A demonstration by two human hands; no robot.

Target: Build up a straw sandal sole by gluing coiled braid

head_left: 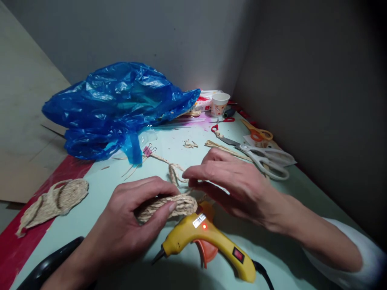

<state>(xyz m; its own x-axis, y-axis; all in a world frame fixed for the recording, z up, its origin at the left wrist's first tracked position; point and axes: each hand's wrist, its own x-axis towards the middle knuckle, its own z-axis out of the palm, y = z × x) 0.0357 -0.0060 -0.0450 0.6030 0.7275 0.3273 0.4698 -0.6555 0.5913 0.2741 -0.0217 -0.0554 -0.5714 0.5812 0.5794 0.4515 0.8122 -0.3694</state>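
My left hand [133, 217] is wrapped round a flat coil of braided straw [181, 204], its thumb pressed along the side and the layered end facing right. A loose length of straw braid [173, 173] loops up behind the coil and reaches the fingertips of my right hand [232, 181], which are pinched together on it. The far end of this braid lies at a pink binder clip [147, 150] with loose strands. Just below both hands lies a yellow glue gun [211, 233], its red light lit and its nozzle pointing left.
A straw slipper-shaped piece [56, 201] lies at the left. Behind is a blue plastic bag [121, 104]. White-handled scissors [260, 155], orange-handled scissors [258, 132], small red scissors [222, 121] and a paper cup [220, 104] are at the right, beside a dark wall [308, 92].
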